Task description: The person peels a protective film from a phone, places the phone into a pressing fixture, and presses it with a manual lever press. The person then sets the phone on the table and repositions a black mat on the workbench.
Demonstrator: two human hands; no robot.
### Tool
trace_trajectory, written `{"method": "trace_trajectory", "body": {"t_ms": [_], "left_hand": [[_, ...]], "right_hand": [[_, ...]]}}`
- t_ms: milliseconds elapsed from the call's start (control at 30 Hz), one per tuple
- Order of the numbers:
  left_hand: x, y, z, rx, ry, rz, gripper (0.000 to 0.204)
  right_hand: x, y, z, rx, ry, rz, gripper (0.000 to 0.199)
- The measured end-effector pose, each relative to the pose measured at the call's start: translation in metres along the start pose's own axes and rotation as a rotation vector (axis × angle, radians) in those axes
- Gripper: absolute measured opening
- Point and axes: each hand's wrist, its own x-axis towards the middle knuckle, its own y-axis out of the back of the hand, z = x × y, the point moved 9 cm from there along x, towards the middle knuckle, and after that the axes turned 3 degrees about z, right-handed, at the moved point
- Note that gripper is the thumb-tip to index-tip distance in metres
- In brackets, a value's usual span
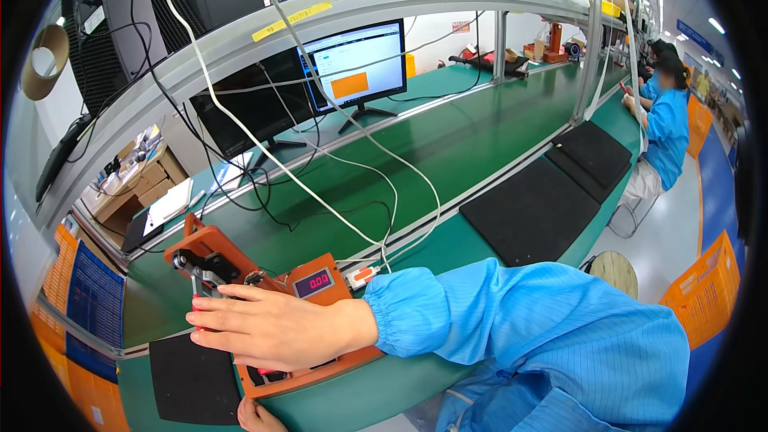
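While the right hand (268, 326) lies flat across the orange test fixture (264, 304), its fingers stretch long and close together, pointing left, with the fingertips reaching the fixture's left edge near a small red part; they press or rest on the top rather than wrap around anything. The fixture is a blocky, hard-looking orange body sitting at the near left of the green bench (448, 152), half on a matte black mat (192, 380), and it carries a small digital display (314, 282) with red digits on its sloped right face and a black and metal clamp mechanism (204, 266) on its far left end. The left hand (258, 416) shows only as a few knuckles at the near edge, just below the fixture's front rim; whether its fingers are curled or spread I cannot tell. A smooth, finely striped blue sleeve (520, 328) with a gathered cuff covers the right forearm. Thin white cables (352, 164) loop from the overhead metal shelf down to the fixture. Farther along the bench stand a lit monitor (356, 64) and two more flat black mats (532, 212), and to the far right sits a co-worker in a blue coat (664, 132).
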Motion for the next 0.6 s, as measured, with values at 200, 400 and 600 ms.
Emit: {"method": "trace_trajectory", "body": {"t_ms": [200,400,600], "left_hand": [[0.004,0.002,0.008,-0.012,0.071,-0.015,0.022],[0.003,0.003,0.006,-0.038,0.089,-0.006,0.021],[0.0,0.005,0.004,-0.042,0.04,0.012,0.02]], "right_hand": [[-0.001,-0.001,0.002,-0.012,-0.003,0.0,0.053],[0.001,0.005,-0.002,-0.04,0.018,0.054,0.047],[0.04,0.008,0.003,-0.027,0.178,0.134,0.034]]}}
